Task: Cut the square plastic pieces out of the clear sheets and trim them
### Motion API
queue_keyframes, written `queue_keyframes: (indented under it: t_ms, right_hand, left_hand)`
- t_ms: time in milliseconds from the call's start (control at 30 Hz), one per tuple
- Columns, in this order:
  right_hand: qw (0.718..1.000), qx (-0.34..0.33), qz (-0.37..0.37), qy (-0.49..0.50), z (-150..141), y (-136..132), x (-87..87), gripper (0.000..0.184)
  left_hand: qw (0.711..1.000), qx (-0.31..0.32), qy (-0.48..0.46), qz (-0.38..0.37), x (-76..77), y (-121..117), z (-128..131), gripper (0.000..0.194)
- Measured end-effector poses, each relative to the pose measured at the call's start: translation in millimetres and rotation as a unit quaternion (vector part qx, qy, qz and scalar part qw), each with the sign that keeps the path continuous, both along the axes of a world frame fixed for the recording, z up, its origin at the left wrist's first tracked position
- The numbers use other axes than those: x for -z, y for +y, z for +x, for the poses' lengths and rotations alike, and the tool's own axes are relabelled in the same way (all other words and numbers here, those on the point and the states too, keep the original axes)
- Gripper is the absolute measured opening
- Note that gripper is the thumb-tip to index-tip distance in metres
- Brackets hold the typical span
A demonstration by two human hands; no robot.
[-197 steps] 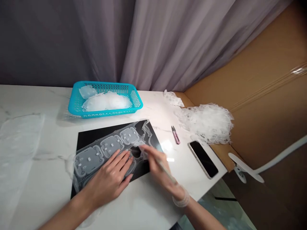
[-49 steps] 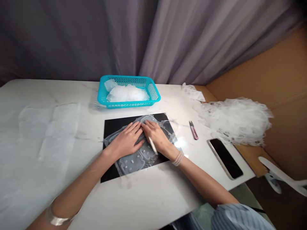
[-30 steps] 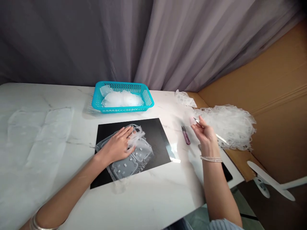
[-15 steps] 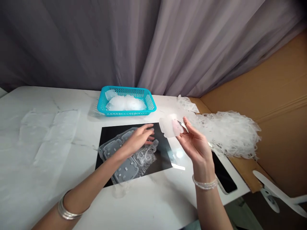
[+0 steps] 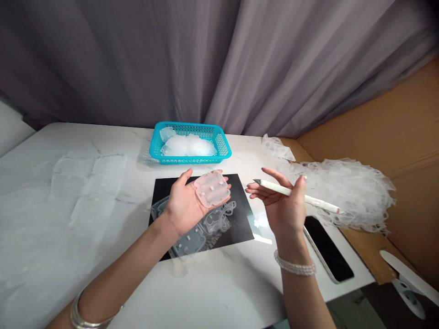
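Note:
My left hand (image 5: pixel 185 203) is raised palm up over the black mat (image 5: pixel 240 210). A small translucent square pad with white studs (image 5: pixel 212 188) rests on its fingers. My right hand (image 5: pixel 281 205) hovers to the right, palm toward me, with a white pen-like tool (image 5: pixel 297 195) pinched between thumb and fingers. Below my left hand a translucent sheet of moulded pads (image 5: pixel 202 226) lies on the mat, partly hidden.
A turquoise basket (image 5: pixel 190 147) holding translucent pieces stands behind the mat. A heap of white cut-out scrap (image 5: pixel 343 192) lies at the right by a cardboard wall (image 5: pixel 387 132). A phone (image 5: pixel 327 249) lies near the table's right edge. Clear film sheets (image 5: pixel 85 192) lie at the left.
The square pad has passed from my right hand to my left palm. My left hand lifted off the sheet and turned up. My right hand now holds only the tool.

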State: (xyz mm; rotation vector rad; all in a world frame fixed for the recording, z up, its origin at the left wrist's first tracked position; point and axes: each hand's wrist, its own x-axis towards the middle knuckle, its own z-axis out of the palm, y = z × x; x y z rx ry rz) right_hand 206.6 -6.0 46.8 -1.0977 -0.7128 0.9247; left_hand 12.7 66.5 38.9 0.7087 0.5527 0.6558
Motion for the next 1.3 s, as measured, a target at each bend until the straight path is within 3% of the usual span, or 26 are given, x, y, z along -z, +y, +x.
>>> queue_keyframes:
  t_ms: [67, 200, 367, 700, 900, 967, 1100, 1167, 1300]
  right_hand:
    - [1.000, 0.002, -0.013, 0.015, 6, 2, 7.1, 0.054]
    - [0.991, -0.095, -0.041, 0.088, 0, 6, 16.5, 0.035]
    - [0.969, -0.177, -0.077, 0.156, -5, 6, 18.8, 0.024]
    - [0.968, -0.167, -0.073, 0.170, 3, 5, 23.1, 0.024]
    - [0.979, -0.139, -0.028, 0.148, 4, 3, 26.0, 0.024]
    - [0.978, -0.161, -0.024, 0.132, -3, 1, 25.7, 0.026]
    - [0.960, -0.255, -0.054, 0.106, -11, -2, 21.1, 0.035]
    - [0.969, -0.224, -0.045, 0.089, -4, -4, 18.4, 0.036]
    - [0.997, -0.070, -0.029, 0.027, 22, -8, 20.5, 0.033]
  left_hand:
    - [0.998, -0.006, -0.035, -0.050, -0.7, 1, -1, 0.070]
    - [0.985, -0.032, -0.078, -0.151, -2.7, 0, -1, 0.062]
    - [0.974, -0.023, -0.081, -0.208, -0.3, 0, 1, 0.061]
    - [0.978, -0.021, -0.044, -0.204, 2.5, 2, 4, 0.058]
    - [0.976, -0.076, 0.029, -0.201, 7.5, 3, 6, 0.051]
    - [0.974, -0.085, 0.022, -0.210, 10.2, 2, 6, 0.051]
    - [0.974, -0.032, -0.057, -0.216, 13.8, 0, 7, 0.058]
    - [0.973, -0.025, -0.079, -0.216, 13.6, 0, 6, 0.061]
    - [0.969, -0.034, -0.103, -0.220, 10.9, 2, 3, 0.063]
